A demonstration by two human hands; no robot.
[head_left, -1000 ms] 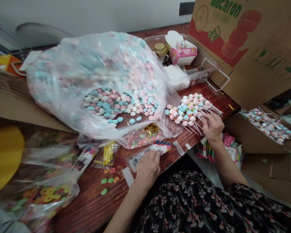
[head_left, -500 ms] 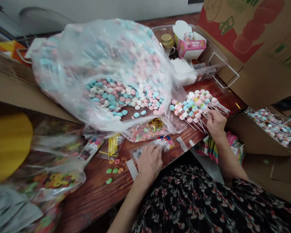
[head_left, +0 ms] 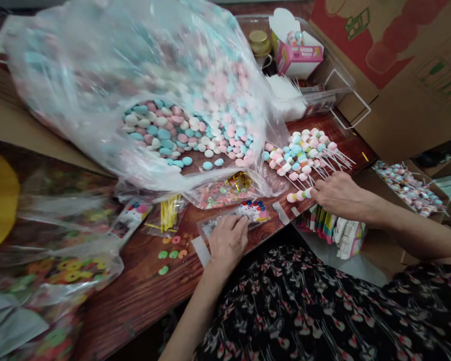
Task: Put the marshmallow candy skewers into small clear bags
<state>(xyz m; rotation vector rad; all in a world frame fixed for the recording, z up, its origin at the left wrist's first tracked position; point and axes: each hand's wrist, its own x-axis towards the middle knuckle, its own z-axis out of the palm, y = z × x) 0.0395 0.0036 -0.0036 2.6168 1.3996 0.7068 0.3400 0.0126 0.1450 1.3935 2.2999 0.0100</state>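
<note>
My right hand (head_left: pixel 340 195) pinches the end of one candy skewer (head_left: pixel 298 195) at the near edge of a pile of pastel candy skewers (head_left: pixel 302 153) on the wooden table (head_left: pixel 135 311). My left hand (head_left: pixel 227 240) lies curled on a clear cellophane bag (head_left: pixel 220 224), just below its printed cartoon label (head_left: pixel 252 211). Behind both hands, a large clear plastic bag (head_left: pixel 97 65) lies open, full of pink, white and blue round candies (head_left: pixel 184 138). A strip of white tape (head_left: pixel 201 250) lies by my left hand.
A clear plastic tray (head_left: pixel 328 87) at the back holds a pink box, a jar and white tissue. A cardboard macaron box (head_left: pixel 402 65) overhangs the right side. A low box of skewers (head_left: pixel 409 188) stands to the right, and bags of colourful candy (head_left: pixel 56 271) lie at the left.
My right arm has swung out to the right, and that hand now pinches a single skewer at the pile's near edge. My left hand stays on the bag. The view has shifted slightly.
</note>
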